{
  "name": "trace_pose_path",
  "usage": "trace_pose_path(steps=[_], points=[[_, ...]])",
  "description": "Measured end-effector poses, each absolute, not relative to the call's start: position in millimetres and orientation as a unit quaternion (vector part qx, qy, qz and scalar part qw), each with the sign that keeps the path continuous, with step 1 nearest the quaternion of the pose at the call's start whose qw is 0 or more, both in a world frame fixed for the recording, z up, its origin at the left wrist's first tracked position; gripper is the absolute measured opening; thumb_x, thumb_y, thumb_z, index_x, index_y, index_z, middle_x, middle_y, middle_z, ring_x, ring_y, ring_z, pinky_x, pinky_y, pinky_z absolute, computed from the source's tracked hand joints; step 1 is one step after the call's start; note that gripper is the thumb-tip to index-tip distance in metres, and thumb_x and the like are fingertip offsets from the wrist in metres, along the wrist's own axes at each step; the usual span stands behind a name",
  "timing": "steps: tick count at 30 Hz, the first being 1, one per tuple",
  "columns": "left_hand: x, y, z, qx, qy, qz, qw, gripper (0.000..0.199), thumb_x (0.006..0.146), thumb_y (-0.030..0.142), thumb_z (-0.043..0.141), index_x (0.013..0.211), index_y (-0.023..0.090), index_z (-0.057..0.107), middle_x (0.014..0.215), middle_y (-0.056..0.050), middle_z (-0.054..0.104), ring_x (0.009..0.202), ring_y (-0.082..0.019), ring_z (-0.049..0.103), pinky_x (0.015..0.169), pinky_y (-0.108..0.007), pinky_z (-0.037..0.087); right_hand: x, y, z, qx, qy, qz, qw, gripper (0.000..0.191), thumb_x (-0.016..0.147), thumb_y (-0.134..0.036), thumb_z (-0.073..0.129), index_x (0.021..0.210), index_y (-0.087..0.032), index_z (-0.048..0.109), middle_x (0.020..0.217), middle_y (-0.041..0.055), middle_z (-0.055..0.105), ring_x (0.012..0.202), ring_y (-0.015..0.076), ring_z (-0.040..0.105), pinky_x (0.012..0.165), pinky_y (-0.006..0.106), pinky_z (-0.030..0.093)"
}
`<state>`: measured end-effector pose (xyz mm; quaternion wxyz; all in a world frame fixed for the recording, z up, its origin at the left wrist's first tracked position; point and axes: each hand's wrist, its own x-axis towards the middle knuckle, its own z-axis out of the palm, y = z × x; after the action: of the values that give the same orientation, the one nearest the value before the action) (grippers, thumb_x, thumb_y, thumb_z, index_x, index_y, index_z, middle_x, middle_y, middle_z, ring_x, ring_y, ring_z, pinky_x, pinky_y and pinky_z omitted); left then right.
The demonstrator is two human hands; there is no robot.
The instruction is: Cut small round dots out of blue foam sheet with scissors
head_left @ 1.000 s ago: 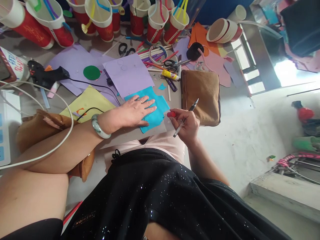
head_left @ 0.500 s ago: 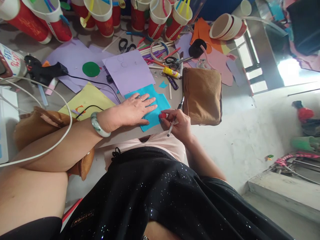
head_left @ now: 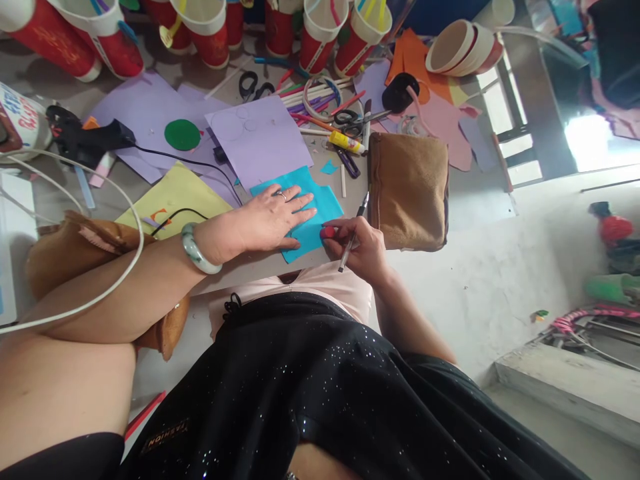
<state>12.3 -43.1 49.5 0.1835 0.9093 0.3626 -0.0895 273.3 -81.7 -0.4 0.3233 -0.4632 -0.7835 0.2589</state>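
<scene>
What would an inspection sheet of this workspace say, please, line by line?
Surface: grey table, largely covered; spills: nothing seen.
Job's things: blue sheet; pen; small red piece.
Clutter: purple paper, straws, scissors, glue stick.
Hands: left hand flat on blue sheet; right hand holds pen and red piece.
Cables: black cable across purple paper; white cable looped at left.
Surroundings: red cups at far side; pale floor at right.

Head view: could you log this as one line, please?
left hand: flat on blue sheet | right hand: holding red item, pen | nearby: brown pouch
</scene>
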Motion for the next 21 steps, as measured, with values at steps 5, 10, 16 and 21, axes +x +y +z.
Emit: trace_pose_path(steps=[5, 10, 16, 21], points=[[10.9, -43.0, 46.8, 0.911, 0.361, -0.083, 0.181, 0.067, 0.107, 0.046, 0.057, 0.169, 0.023, 0.042, 0.182, -0.011, 0.030, 0.169, -0.037, 0.025, 0.135, -0.056, 0.023, 281.9, -80.4, 4.1, -0.439, -0.796, 0.276, 0.313, 0.028, 0.086, -0.029, 0.078, 0.093, -0.028, 0.052, 0.114, 0.0058, 0.084, 0.094, 0.0212, 0.082, 0.075, 0.035, 0.063], [10.4, -42.7, 45.0, 0.912, 0.360, -0.072, 0.183, 0.067, 0.107, 0.046, 0.058, 0.168, 0.023, 0.044, 0.182, -0.011, 0.031, 0.168, -0.037, 0.026, 0.134, -0.057, 0.024, 282.2, -80.6, 8.5, -0.440, -0.789, 0.290, 0.314, 0.025, 0.085, -0.024, 0.073, 0.092, -0.028, 0.049, 0.117, 0.0055, 0.085, 0.072, 0.0144, 0.075, 0.063, 0.032, 0.060], [13.0, -42.5, 50.2, 0.907, 0.368, -0.090, 0.185, 0.068, 0.105, 0.044, 0.062, 0.167, 0.024, 0.044, 0.181, -0.012, 0.033, 0.167, -0.038, 0.028, 0.134, -0.058, 0.024, 276.5, -78.4, 5.7, -0.437, -0.773, 0.298, 0.351, 0.026, 0.089, -0.030, 0.075, 0.090, -0.027, 0.049, 0.110, 0.0061, 0.085, 0.072, 0.0148, 0.076, 0.058, 0.029, 0.057], [14.7, -42.6, 55.3, 0.903, 0.372, -0.102, 0.188, 0.069, 0.105, 0.043, 0.062, 0.168, 0.023, 0.042, 0.182, -0.012, 0.030, 0.168, -0.037, 0.026, 0.135, -0.057, 0.023, 274.1, -74.8, 3.1, -0.444, -0.756, 0.315, 0.363, 0.038, 0.092, -0.048, 0.079, 0.086, -0.026, 0.048, 0.104, 0.0054, 0.086, 0.061, 0.0116, 0.068, 0.052, 0.027, 0.052]])
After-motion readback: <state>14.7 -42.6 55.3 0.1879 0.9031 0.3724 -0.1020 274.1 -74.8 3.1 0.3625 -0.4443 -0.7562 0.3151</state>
